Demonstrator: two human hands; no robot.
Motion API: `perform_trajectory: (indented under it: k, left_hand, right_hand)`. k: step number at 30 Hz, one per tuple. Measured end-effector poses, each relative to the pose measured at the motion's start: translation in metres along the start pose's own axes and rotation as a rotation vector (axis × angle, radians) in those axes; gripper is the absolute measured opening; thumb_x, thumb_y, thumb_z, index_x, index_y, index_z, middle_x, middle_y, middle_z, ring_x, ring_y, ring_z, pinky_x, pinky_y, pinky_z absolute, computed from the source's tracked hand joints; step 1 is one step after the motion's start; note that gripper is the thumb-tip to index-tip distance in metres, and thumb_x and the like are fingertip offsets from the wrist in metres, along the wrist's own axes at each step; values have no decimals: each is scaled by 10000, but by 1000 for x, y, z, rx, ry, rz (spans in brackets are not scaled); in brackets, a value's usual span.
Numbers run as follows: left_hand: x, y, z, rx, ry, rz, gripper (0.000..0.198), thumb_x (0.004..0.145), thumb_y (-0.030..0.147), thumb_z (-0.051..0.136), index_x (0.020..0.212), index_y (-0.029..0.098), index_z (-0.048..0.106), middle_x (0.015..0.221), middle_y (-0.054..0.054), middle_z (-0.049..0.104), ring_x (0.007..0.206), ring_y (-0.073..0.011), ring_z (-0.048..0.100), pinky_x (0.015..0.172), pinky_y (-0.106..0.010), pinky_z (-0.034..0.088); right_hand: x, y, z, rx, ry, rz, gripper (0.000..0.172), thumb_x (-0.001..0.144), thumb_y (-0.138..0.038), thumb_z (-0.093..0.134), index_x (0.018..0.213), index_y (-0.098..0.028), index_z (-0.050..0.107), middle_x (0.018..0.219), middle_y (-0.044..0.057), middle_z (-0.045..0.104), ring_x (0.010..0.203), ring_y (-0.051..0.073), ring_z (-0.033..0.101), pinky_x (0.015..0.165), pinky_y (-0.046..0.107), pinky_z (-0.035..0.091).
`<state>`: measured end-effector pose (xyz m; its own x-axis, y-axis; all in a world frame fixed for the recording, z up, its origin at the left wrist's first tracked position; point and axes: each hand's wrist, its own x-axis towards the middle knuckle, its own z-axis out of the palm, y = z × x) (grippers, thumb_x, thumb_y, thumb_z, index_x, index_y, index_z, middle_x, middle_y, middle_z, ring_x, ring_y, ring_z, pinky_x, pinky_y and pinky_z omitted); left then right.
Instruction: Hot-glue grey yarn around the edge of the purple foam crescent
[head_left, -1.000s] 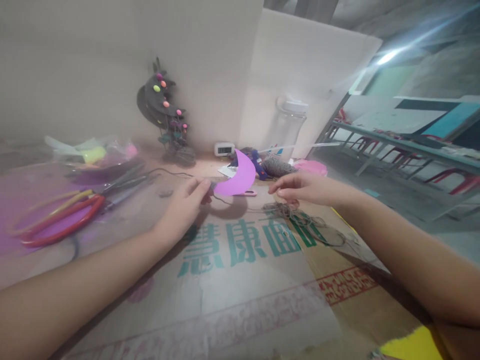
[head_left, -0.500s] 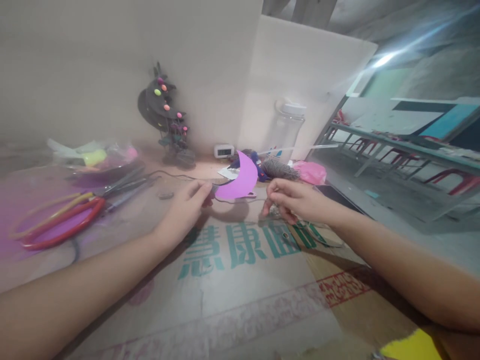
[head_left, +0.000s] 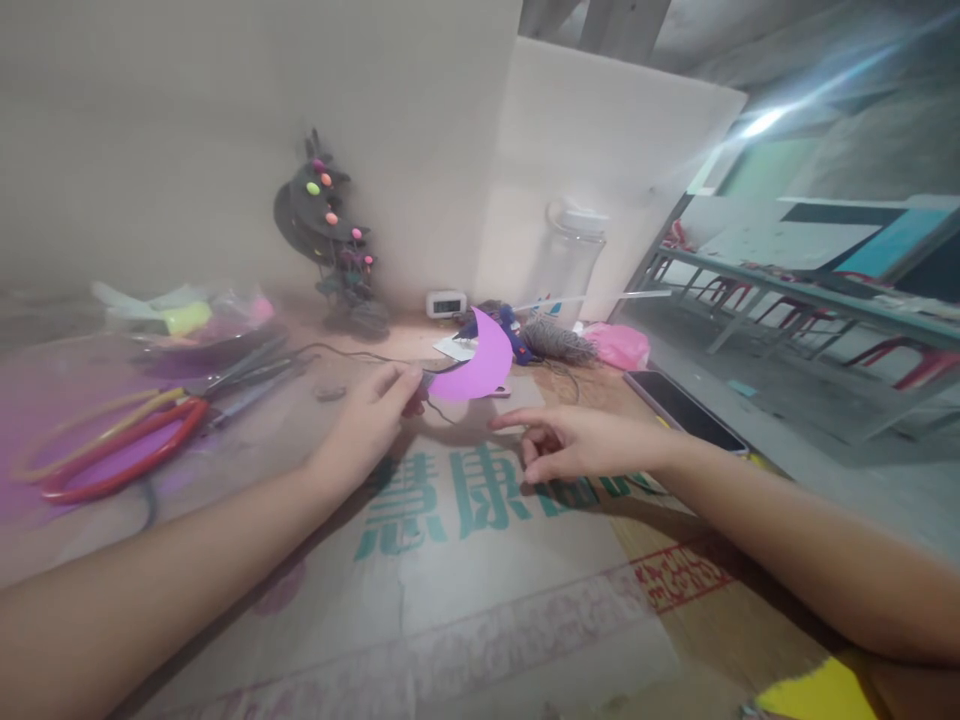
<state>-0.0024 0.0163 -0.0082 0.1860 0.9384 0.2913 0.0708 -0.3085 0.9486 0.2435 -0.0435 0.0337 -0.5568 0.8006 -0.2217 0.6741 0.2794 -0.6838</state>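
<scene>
The left hand [head_left: 371,415] pinches the lower tip of the purple crescent [head_left: 480,362], which juts just beyond its fingertips; the right hand [head_left: 577,452] is loose, grasping nothing, index short of the crescent's lower edge; bare cardboard [head_left: 480,590] spreads under both; a phone [head_left: 686,412] lies beside the right wrist.

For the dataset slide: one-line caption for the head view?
Left hand pinches a purple crescent cutout above printed cardboard; right hand open beside it.

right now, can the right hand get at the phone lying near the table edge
Probably yes: the right hand, open above the cardboard, is close to the phone, which lies flat beside the wrist with nothing standing between them.
</scene>
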Motion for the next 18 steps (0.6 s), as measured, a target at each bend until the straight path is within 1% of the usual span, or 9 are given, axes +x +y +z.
perform_trajectory:
  k: [2, 4, 5, 6, 8, 12, 14, 16, 18]
  left_hand:
    - [0, 1, 0, 0, 0, 0, 275, 853, 396, 537, 659, 201, 537, 647, 15, 526, 633, -150, 498, 619, -261, 380]
    - [-1, 3, 1, 11, -5, -4, 277, 849, 400, 542, 660, 198, 539, 639, 15, 529, 628, -150, 501, 616, -262, 381]
    - [-2, 4, 1, 17, -8, -8, 275, 847, 399, 546, 662, 195, 543, 632, 16, 532, 623, -149, 502, 612, -261, 380]
    - [-3, 5, 2, 19, -16, -13, 270, 845, 397, 552, 670, 192, 550, 629, 15, 540, 623, -148, 507, 611, -259, 381]
    - [-4, 8, 3, -12, -39, -41, 260, 844, 398, 561, 690, 189, 560, 626, 14, 567, 623, -145, 534, 602, -253, 389]
    - [-5, 8, 5, -221, -159, -217, 225, 877, 406, 516, 771, 208, 533, 615, 16, 625, 564, -150, 599, 543, -248, 404]
    - [-5, 8, 5, -334, -222, -267, 222, 896, 399, 481, 809, 205, 544, 653, 1, 656, 534, -147, 608, 517, -250, 414]
    - [-4, 7, 4, -399, -269, -287, 263, 906, 402, 462, 810, 182, 570, 701, -28, 679, 529, -140, 612, 511, -250, 433]
    - [-3, 6, 4, -427, -282, -313, 300, 906, 404, 463, 762, 164, 570, 665, -36, 668, 512, -133, 602, 508, -244, 444]
  right_hand:
    - [1, -2, 3, -189, 166, -29, 509, 829, -295, 667, 1310, -193, 537, 913, 46, 688, 728, 151, 638, 613, 268, 515]
    - [1, -4, 9, -331, 343, -93, 500, 810, -315, 691, 1279, -196, 567, 1076, 93, 668, 839, 184, 642, 691, 307, 521]
    - [2, -5, 12, -351, 378, -110, 522, 808, -311, 693, 1298, -196, 552, 1106, 105, 664, 854, 193, 642, 704, 317, 521]
    - [3, -5, 15, -335, 375, -113, 545, 811, -301, 690, 1322, -199, 529, 1100, 104, 670, 836, 192, 645, 699, 319, 520]
    - [4, -5, 18, -201, 293, -98, 561, 822, -272, 671, 1352, -220, 493, 1046, 74, 690, 779, 172, 648, 670, 298, 516]
    - [7, -2, 14, 139, 92, -25, 595, 856, -234, 608, 1415, -224, 405, 847, 3, 686, 722, 133, 638, 632, 243, 489]
    - [6, -3, 8, 127, 36, 44, 606, 848, -262, 620, 1415, -209, 412, 734, -25, 654, 647, 123, 612, 573, 223, 454]
    - [4, -4, 0, 20, 6, 82, 590, 809, -306, 674, 1361, -210, 489, 711, -32, 644, 615, 119, 594, 544, 216, 430]
    - [0, -3, -9, -71, -46, 80, 506, 789, -326, 695, 1267, -212, 573, 704, -32, 640, 606, 117, 587, 537, 213, 425]
